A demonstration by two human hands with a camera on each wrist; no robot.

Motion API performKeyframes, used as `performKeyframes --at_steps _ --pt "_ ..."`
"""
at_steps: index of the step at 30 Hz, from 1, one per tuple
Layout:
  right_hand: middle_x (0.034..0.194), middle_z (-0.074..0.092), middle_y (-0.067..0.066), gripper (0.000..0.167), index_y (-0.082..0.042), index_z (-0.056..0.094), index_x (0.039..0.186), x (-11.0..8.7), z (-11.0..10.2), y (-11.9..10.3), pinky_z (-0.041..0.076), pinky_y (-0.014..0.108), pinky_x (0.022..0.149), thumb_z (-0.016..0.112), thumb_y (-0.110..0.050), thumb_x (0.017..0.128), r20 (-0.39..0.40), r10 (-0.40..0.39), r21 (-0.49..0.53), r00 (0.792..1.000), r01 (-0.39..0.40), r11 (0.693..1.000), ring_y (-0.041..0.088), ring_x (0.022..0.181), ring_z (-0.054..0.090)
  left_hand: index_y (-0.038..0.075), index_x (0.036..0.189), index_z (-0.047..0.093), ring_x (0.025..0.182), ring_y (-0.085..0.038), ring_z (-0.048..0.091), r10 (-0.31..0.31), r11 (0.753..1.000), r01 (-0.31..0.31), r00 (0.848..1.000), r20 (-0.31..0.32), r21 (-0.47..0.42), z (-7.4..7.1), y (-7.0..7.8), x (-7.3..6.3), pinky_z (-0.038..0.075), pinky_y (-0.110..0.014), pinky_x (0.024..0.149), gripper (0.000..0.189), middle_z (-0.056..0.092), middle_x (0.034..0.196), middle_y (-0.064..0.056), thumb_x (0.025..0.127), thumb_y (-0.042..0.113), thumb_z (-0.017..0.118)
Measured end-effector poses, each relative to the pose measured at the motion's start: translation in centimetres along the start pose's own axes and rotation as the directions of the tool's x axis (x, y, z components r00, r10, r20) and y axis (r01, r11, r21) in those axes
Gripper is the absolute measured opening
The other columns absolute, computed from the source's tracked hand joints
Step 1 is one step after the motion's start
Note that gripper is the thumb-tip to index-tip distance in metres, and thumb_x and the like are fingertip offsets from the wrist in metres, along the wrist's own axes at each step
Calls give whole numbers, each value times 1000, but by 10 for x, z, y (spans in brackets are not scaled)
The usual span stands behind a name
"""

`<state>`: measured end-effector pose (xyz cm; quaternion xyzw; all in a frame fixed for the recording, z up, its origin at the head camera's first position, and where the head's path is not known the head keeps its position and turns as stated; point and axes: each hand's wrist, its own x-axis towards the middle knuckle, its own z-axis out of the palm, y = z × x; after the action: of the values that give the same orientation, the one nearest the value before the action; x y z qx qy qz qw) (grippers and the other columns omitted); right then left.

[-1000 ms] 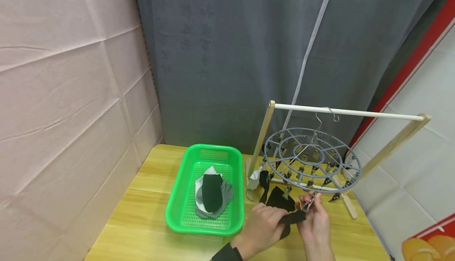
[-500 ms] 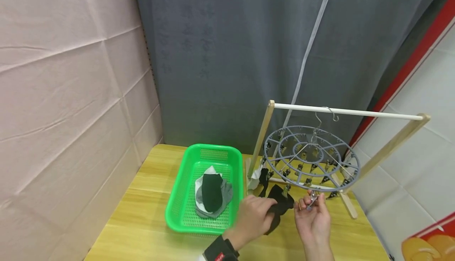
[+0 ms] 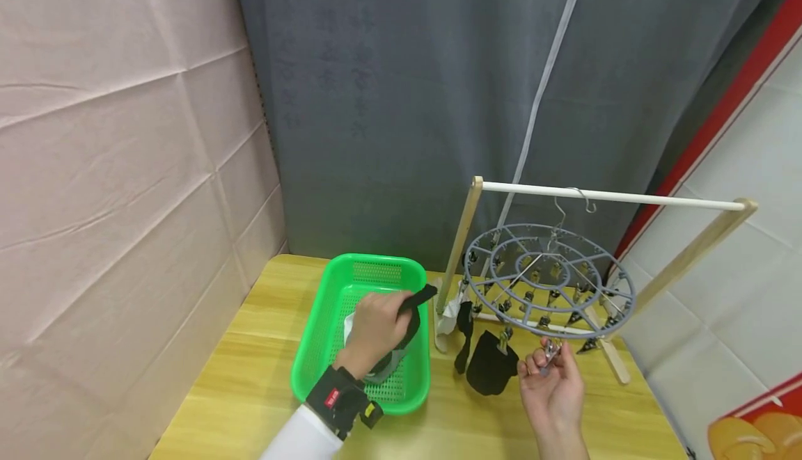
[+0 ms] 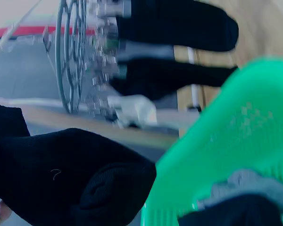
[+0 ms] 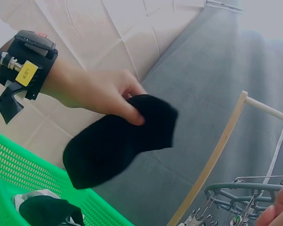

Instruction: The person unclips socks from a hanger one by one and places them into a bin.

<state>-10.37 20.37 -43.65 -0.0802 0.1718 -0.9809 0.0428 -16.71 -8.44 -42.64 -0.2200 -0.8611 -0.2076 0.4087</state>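
In the head view my left hand [image 3: 376, 328] pinches a black sock [image 5: 106, 150] above the green basket [image 3: 307, 349]. The right wrist view shows this sock clear of the basket, held between thumb and fingers. Beneath the hand, partly covered, lie a dark sock [image 5: 47, 212], a grey one [image 4: 243, 183] and something white. My right hand [image 3: 551, 394], palm up, holds a metal clip [image 3: 550, 354] under the front edge of the round clip hanger [image 3: 551, 279]. From other clips hang a wide black sock [image 3: 491, 369], a narrower black sock [image 3: 464, 328] and a white one [image 3: 450, 317].
The hanger hooks onto a white rod [image 3: 614, 195] between wooden side posts [image 3: 460, 244], with several clips dangling from its rings. All stands on a wooden table [image 3: 232, 390]. A grey curtain [image 3: 388, 112] is behind, a pale cloth wall [image 3: 125, 202] at left.
My left hand has moved left with the black sock, away from the clip and over the basket. My right hand stays at the clip. The hanger has shifted slightly.
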Motion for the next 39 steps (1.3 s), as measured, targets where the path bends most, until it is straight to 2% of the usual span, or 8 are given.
performKeyframes --at_steps 6,13,20,24,28,30,36,39 --pt "73 63 7 45 -4 57 102 -2 3 1 46 30 73 25 -35 107 1 10 10 1000 -10 1000 20 67 58 12 91 72 59 -15 67 -50 998 50 998 30 24 -3 -27 -7 51 -31 57 18 74 76 2 74 7 69" --pt "71 61 5 42 -5 59 98 -4 5 3 44 30 72 31 -34 106 -80 -1 -12 997 0 1000 19 64 54 16 90 72 59 -13 66 -109 993 102 984 140 56 6 -42 -18 46 -28 54 14 74 77 4 77 11 71" --pt "70 60 6 40 -5 58 99 -3 4 5 41 31 71 31 -34 106 -82 -8 9 997 9 1000 20 64 50 17 92 73 51 -11 58 -166 985 149 952 257 84 20 -53 -29 38 -22 49 13 73 73 5 79 14 71" --pt "71 60 6 41 -5 58 100 -3 6 6 41 31 71 30 -33 106 -67 -5 16 998 6 1000 20 65 51 18 94 73 52 -9 57 -185 982 166 932 313 88 25 -58 -35 36 -20 49 13 73 73 6 82 18 70" --pt "70 60 6 41 -5 58 99 -2 4 8 42 30 70 31 -34 106 -79 -2 6 997 3 1000 19 64 52 19 94 72 57 -10 61 -204 979 190 919 336 76 29 -61 -40 39 -21 50 12 73 76 5 83 18 69" --pt "70 60 6 41 -5 59 98 -1 2 8 42 30 70 31 -35 106 -93 -4 -4 996 4 1000 19 64 52 19 94 72 60 -10 63 -224 975 209 907 357 80 31 -63 -42 41 -22 52 11 74 77 5 84 18 68" --pt "69 60 5 42 -5 59 98 2 0 8 43 30 70 30 -35 106 -99 -10 -10 995 9 1000 19 63 52 17 92 70 61 -11 61 -273 961 257 848 454 98 37 -68 -47 41 -25 51 9 72 77 2 89 21 63" --pt "69 60 5 42 -5 60 98 2 0 8 43 29 70 31 -35 106 -99 -5 -17 995 3 1000 18 63 52 15 97 71 68 -15 66 -305 951 292 817 489 104 38 -72 -48 47 -29 54 12 74 84 -1 90 20 62"
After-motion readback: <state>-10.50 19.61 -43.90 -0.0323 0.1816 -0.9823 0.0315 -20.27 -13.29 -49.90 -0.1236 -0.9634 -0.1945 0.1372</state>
